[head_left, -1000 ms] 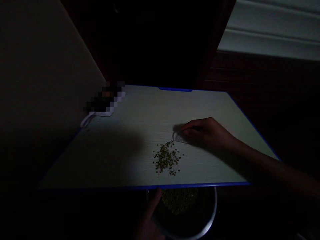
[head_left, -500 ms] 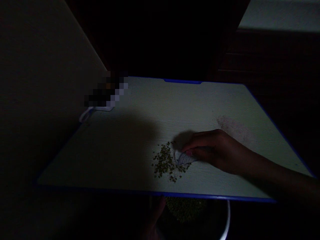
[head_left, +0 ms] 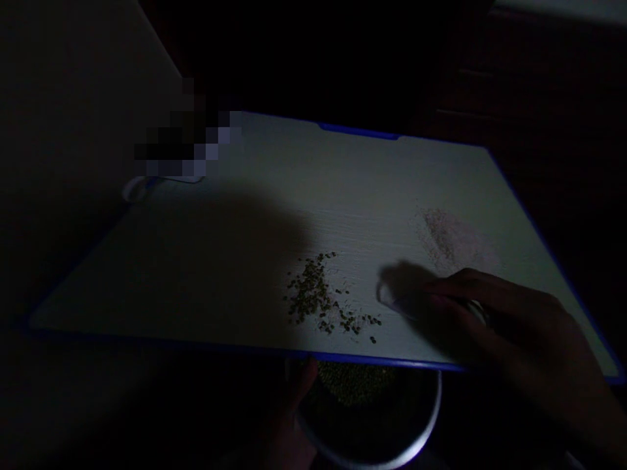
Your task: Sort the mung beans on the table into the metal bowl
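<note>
My right hand (head_left: 519, 333) is closed around a clear, spoon-like utensil (head_left: 399, 303), its rounded end pointing left just above the pale board (head_left: 343, 183). To the left of that end, green mung beans (head_left: 308, 287) lie scattered with tiny pale bits among them. Beneath the board's near edge is a metal bowl (head_left: 414, 450) with many more green beans (head_left: 357, 385) inside. My left hand (head_left: 296, 434) grips the bowl's left side, thumb up by the rim; its other fingers are hidden in the dark.
A pinkish-white heap of fine grains (head_left: 455, 238) lies on the board's right side. At the far left corner sits a pixelated object (head_left: 196, 147) with a white strap (head_left: 132, 189). Blue edging (head_left: 362, 131) borders the board. A wall rises at left.
My right hand moved in to the beans with the utensil, then drew back right and nearer. Some beans now spread toward the near right. The grain heap has come into sight; the view has shifted.
</note>
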Demonstrator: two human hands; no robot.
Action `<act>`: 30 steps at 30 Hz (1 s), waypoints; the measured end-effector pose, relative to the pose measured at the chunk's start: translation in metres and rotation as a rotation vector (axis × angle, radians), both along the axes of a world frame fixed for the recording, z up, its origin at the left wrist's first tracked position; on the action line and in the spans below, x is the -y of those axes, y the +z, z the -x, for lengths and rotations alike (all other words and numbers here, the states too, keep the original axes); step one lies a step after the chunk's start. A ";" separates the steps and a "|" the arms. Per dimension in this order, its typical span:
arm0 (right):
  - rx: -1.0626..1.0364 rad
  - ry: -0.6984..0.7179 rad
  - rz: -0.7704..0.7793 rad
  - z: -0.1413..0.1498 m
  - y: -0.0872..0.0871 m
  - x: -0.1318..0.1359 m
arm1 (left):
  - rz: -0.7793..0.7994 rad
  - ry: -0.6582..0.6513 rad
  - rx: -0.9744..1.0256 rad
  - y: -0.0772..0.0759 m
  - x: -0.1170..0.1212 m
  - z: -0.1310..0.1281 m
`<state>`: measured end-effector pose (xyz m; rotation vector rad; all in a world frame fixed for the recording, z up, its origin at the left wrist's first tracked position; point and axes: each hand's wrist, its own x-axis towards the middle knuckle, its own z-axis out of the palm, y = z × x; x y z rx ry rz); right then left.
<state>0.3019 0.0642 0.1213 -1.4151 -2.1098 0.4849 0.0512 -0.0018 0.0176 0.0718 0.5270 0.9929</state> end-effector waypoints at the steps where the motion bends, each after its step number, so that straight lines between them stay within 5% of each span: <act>1: 0.004 -0.014 0.008 0.000 -0.001 0.003 | -0.001 -0.004 0.002 -0.002 0.001 -0.001; 22: -0.047 0.112 0.042 0.012 -0.010 0.007 | 0.049 0.005 -0.041 -0.029 0.018 -0.001; 30: 0.010 0.006 0.009 0.015 -0.010 0.006 | 0.029 0.005 -0.012 -0.026 0.017 0.000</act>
